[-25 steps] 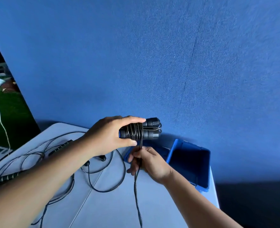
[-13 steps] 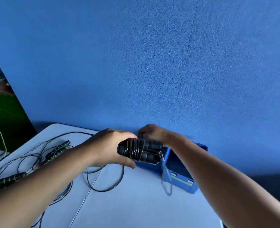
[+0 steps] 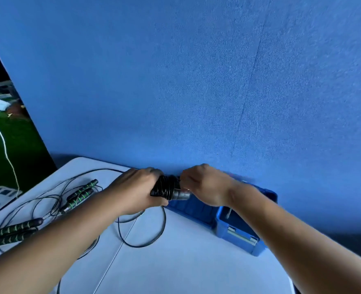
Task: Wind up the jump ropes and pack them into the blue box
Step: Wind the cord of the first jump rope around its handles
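Black jump rope [image 3: 167, 187], wound tight round its handles, held up just left of the blue box [image 3: 239, 236], over the box's flat lid [image 3: 192, 211]. Gripped round the coils by the left hand [image 3: 137, 189], fingers curled right about them, and pinched at the bare handle end, on the box side, by the curled fingers of the right hand [image 3: 203, 185]. Well left of the box, loose on the white table [image 3: 186, 268]: more ropes [image 3: 80, 194] with green-striped handles, one slack loop of cord [image 3: 143, 247] near the lid.
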Action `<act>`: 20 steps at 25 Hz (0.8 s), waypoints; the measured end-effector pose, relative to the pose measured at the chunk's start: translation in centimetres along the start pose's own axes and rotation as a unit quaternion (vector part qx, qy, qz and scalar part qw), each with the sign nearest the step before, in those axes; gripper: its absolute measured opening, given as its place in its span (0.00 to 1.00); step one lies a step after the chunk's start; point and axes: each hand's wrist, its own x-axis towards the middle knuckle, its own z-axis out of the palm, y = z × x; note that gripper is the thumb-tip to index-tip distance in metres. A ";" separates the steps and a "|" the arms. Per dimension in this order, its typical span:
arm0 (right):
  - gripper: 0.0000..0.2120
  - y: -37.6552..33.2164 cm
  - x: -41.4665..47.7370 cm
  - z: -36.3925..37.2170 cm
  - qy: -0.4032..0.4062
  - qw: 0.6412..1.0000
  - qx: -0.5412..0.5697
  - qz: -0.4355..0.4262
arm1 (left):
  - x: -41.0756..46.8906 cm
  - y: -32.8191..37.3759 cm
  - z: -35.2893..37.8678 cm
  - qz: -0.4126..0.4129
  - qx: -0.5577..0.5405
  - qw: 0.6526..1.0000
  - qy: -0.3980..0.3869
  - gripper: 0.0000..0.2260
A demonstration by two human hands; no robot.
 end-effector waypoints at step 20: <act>0.15 -0.2 -2.7 7.2 0.105 0.861 0.480 0.134 | 0.3 0.1 0.1 -0.002 -0.086 0.995 0.041 0.38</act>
